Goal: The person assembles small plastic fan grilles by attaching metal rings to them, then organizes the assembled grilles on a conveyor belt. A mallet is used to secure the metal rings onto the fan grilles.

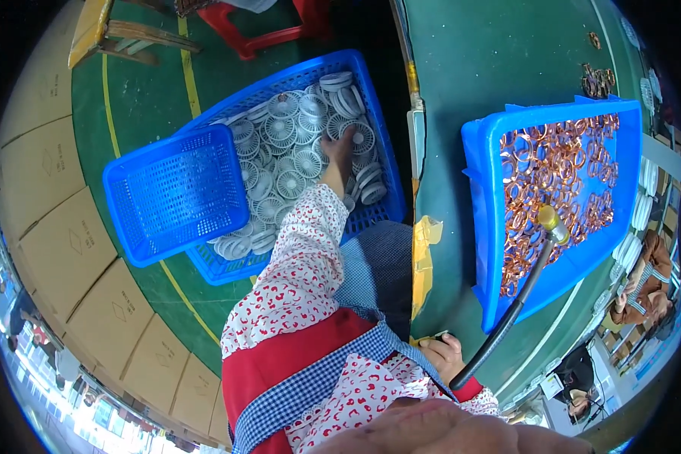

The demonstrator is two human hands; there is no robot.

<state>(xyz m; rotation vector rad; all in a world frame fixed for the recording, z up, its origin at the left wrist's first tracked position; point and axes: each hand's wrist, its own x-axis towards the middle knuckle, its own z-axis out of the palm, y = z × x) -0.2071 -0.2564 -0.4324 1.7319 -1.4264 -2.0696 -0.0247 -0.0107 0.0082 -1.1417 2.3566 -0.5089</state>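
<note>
My left hand (338, 157) reaches down into a large blue basket (359, 72) heaped with round white fan grilles (291, 184). Its thumb and fingers are apart and touch the grilles at the basket's right side; the fingertips are partly hidden among them. Beside the green table's near edge, my right hand (443, 354) is closed, its fingers curled around something small and dark that I cannot make out. A black flexible tube (507, 318) with a brass-coloured end (551, 221) rises next to that hand, leaning over a blue tray (483, 151) of copper-coloured rings (541, 178).
A smaller blue basket (175, 193) overlaps the large one's left side. Cardboard boxes (76, 242) line the left. A red stool (242, 34) and a wooden stool (117, 38) stand beyond. Yellow tape (425, 261) covers the table edge (416, 129). Another person (647, 280) sits far right.
</note>
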